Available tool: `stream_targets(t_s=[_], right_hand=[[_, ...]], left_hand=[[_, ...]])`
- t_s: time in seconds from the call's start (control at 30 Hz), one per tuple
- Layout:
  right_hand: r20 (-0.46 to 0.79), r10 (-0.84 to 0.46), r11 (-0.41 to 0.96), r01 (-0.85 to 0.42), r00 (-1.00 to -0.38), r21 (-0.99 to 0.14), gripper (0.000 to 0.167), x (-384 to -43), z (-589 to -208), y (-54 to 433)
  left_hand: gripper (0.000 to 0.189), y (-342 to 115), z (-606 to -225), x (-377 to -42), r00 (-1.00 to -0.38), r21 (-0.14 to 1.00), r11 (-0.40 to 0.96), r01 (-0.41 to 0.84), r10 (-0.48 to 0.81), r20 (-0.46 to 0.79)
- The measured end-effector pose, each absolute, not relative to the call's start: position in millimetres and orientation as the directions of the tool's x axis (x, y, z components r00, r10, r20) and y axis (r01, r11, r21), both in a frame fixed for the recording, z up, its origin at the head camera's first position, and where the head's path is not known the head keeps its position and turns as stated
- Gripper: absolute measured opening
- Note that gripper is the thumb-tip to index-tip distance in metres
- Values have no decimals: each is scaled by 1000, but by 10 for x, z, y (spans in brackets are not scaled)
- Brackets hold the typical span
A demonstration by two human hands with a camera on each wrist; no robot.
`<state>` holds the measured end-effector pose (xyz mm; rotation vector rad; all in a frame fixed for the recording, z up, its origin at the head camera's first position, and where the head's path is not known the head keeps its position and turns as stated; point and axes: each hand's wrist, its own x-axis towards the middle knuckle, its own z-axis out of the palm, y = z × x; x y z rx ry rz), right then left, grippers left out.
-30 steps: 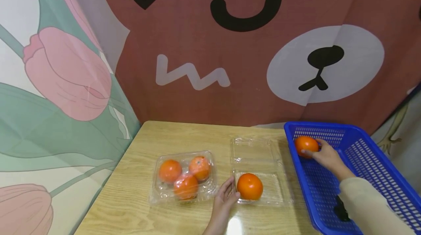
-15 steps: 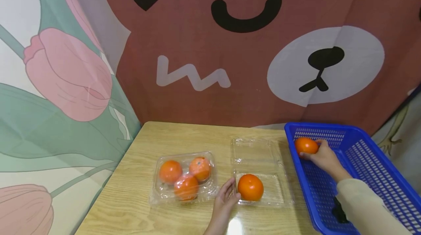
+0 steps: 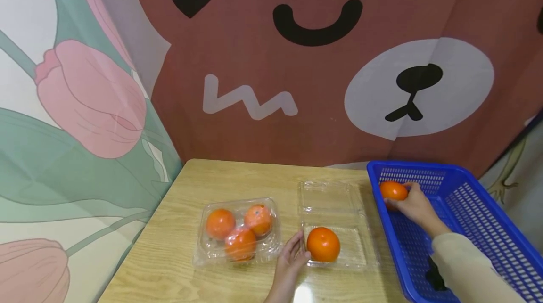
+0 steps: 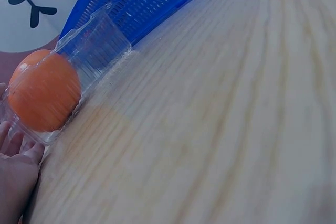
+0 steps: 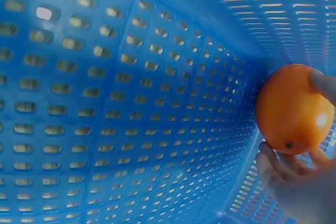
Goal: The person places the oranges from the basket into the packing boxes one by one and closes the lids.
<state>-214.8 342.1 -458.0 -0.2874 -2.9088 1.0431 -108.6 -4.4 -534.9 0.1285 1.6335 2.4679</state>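
Observation:
In the head view, my right hand (image 3: 417, 206) is inside the blue plastic basket (image 3: 405, 272) and grips an orange (image 3: 392, 191) in its far left corner. The right wrist view has this orange (image 5: 294, 108) between thumb and fingers, its small stem end facing down. My left hand (image 3: 289, 261) rests its fairly straight fingers against the left edge of an open clear plastic clamshell box (image 3: 352, 241). One orange (image 3: 323, 244) sits in the box's near half. Seen from the left wrist, the fingertips (image 4: 34, 150) lie at the box's corner.
Left of the open box, a closed clear clamshell (image 3: 271, 246) contains three oranges. A dark object (image 3: 434, 275) lies low in the basket, partly hidden by the right sleeve. Behind the wooden table (image 3: 161, 251) hangs a printed bear curtain (image 3: 318, 138).
The right thumb has slid round the near side of the orange in the basket, and the hand has edged slightly left. The left hand and both clamshells stay in place.

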Motion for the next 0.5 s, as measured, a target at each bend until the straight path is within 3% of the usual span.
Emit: stream_targets(t_s=[0.27, 0.5], right_hand=[[36, 182, 772, 120, -983, -625, 83, -2042, -4475, 3448], [37, 276, 663, 162, -960, -731, 89, -1953, -4229, 3346]], left_hand=[[61, -43, -5360, -1075, -981, 921, -375, -101, 193, -29], [61, -38, -5359, -1083, -983, 927, -364, -90, 181, -24]])
